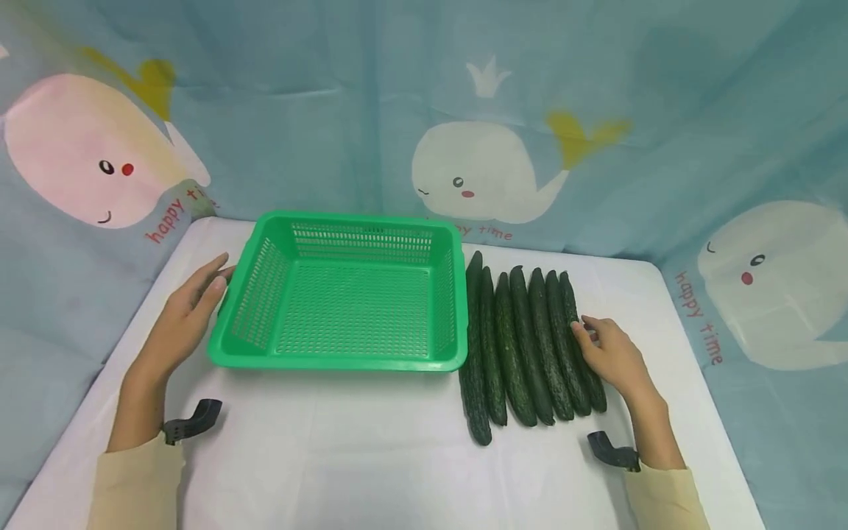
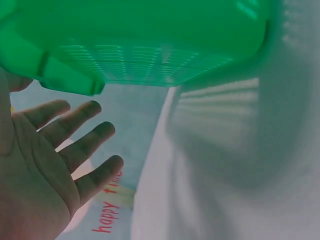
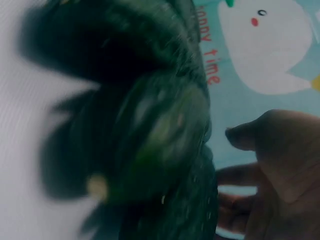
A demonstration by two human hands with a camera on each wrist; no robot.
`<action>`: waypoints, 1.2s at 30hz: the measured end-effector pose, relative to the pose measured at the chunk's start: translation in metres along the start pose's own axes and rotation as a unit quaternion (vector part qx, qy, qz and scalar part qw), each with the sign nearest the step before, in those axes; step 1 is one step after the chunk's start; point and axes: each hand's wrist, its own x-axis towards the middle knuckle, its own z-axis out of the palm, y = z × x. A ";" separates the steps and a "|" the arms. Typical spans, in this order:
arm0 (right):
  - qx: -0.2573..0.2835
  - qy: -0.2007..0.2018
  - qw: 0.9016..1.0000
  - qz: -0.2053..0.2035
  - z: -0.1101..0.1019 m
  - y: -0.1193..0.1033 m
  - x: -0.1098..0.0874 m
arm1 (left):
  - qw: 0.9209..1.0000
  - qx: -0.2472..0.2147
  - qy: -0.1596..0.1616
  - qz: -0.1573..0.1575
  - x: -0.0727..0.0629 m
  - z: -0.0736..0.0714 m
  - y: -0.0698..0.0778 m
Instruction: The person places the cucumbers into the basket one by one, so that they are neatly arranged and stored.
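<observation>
A green plastic basket (image 1: 338, 363) with slotted walls stands left of centre on the table. At its left side is my left hand (image 1: 182, 316), fingers extended and spread; in the left wrist view the palm (image 2: 37, 175) faces the camera below the basket's rim. Several dark green cucumbers (image 1: 520, 346) lie side by side in a row against the basket's right side. My right hand (image 1: 612, 357) is at the outermost cucumber on the right, its thumb and fingers loosely bent and apart. In the right wrist view the cucumber ends (image 3: 165, 135) partly hide its fingertips.
A white cloth (image 1: 344, 456) covers the table. Around the back and sides hangs a blue curtain (image 1: 318, 132) printed with whales. Each wrist wears a dark camera mount, such as the left mount (image 1: 195, 421) above a beige sleeve.
</observation>
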 end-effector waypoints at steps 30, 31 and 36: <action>0.043 -0.019 0.996 0.071 -0.001 -0.009 -0.002 | 0.986 -0.161 -0.038 -0.034 0.005 0.015 -0.015; 0.038 -0.024 0.997 0.069 -0.001 -0.009 -0.002 | 0.984 -0.168 -0.037 -0.036 0.004 0.016 -0.015; 0.054 -0.062 0.995 0.054 -0.005 -0.006 -0.003 | 0.971 -0.232 -0.043 -0.036 0.003 0.019 -0.018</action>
